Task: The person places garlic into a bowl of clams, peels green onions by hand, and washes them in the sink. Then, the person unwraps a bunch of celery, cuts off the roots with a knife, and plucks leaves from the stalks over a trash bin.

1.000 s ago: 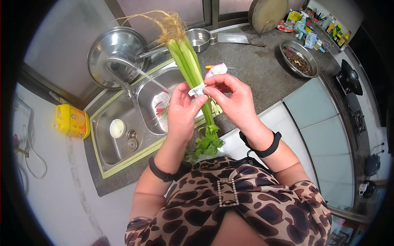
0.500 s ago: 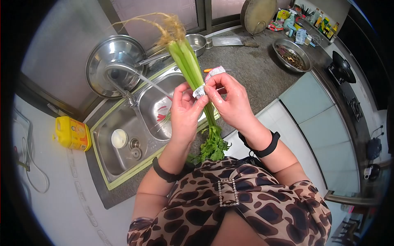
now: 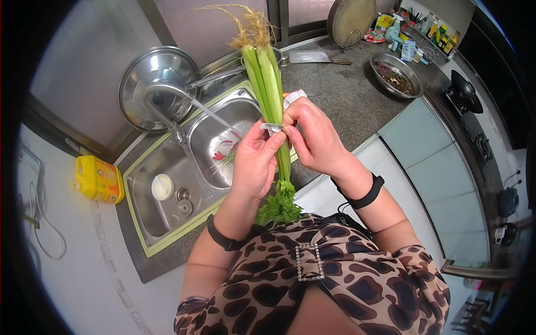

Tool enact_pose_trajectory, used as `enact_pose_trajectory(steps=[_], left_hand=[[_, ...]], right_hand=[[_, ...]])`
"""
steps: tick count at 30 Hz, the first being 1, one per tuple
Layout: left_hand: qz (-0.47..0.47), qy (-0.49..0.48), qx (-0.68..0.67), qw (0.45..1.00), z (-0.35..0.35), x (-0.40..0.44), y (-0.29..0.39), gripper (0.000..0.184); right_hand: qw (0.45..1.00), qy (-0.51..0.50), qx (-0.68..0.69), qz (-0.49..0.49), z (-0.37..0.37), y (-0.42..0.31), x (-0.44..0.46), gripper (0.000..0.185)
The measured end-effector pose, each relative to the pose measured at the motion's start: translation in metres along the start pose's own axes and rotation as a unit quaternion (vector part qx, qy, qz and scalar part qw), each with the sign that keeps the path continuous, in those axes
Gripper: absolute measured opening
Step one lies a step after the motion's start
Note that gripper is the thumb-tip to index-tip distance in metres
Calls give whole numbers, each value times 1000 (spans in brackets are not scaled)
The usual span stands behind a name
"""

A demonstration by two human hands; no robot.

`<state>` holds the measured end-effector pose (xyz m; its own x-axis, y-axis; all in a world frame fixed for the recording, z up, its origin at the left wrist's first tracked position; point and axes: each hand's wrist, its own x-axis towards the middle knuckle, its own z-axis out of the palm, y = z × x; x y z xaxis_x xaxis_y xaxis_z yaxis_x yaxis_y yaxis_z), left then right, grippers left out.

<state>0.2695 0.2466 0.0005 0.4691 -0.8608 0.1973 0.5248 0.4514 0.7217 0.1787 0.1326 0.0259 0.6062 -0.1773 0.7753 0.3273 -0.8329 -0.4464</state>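
Observation:
A bunch of celery (image 3: 268,84) stands nearly upright before me, its pale stringy roots (image 3: 254,28) at the top and its leaves (image 3: 281,206) down against my clothes. Around the middle of the stalks runs a white tape band (image 3: 270,128). My left hand (image 3: 257,162) is closed on the stalks from the left, its thumb beside the band. On the right side, my right hand (image 3: 315,137) pinches the band's edge between thumb and fingers. A whitish, pink-edged strip (image 3: 294,97) shows behind the right knuckles; whether it joins the band I cannot tell.
To the left is a double sink (image 3: 215,145) with a faucet (image 3: 167,114), red scraps and a white round thing (image 3: 162,187) in it. A cleaver (image 3: 310,57) lies on the back counter. A metal basin (image 3: 395,75) stands right, a yellow jug (image 3: 99,178) left.
The celery has tilted more upright, its root end moving right. My right hand has shifted slightly right and down, still pinching at the band.

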Motion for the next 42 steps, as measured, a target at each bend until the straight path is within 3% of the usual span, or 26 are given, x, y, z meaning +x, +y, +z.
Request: enact_pose_trajectory(steps=[6, 8, 9, 10, 12, 16, 20, 23, 26, 31, 34, 38, 40, 42], left_hand=[[-10, 15, -31, 999, 4, 0, 3, 35], [5, -15, 4, 1000, -10, 3, 3, 42], [9, 11, 8, 1000, -7, 3, 10, 43], [31, 17, 20, 999, -11, 4, 14, 44], [55, 43, -7, 997, -18, 5, 23, 45], [42, 58, -37, 997, -13, 13, 15, 33], [-2, 56, -22, 998, -14, 27, -13, 15], [-15, 66, -14, 998, -22, 41, -44, 17], [-25, 135, 21, 990, -25, 53, -69, 17], [-20, 239, 45, 970, -20, 58, -101, 18], [-18, 282, 35, 959, -15, 50, -110, 17], [-26, 280, 32, 959, -7, 43, -104, 18], [-29, 269, 46, 962, -10, 41, -101, 22], [-9, 255, 52, 965, -14, 41, -98, 26]], right_hand=[[998, 38, -10, -50, 1, 5, -3, 16], [994, 107, -15, -25, -8, 10, -2, 15], [987, 153, 14, 50, -14, 12, -4, 11], [987, 153, 11, 55, -21, 20, -6, 11], [944, 240, 123, 188, -38, 40, -12, 8], [904, 301, 187, 239, -58, 57, -33, 11], [886, 273, 196, 321, -62, 64, -73, 11], [873, 163, 152, 434, -68, 87, -102, 12], [884, 54, 97, 455, -69, 135, -110, 16], [912, -109, 21, 395, -27, 230, -90, 23], [927, -206, -56, 310, 5, 267, -59, 27], [918, -277, -126, 255, 50, 303, -21, 28], [872, -336, -213, 285, 78, 330, -18, 32], [861, -369, -248, 249, 90, 343, -17, 32]])
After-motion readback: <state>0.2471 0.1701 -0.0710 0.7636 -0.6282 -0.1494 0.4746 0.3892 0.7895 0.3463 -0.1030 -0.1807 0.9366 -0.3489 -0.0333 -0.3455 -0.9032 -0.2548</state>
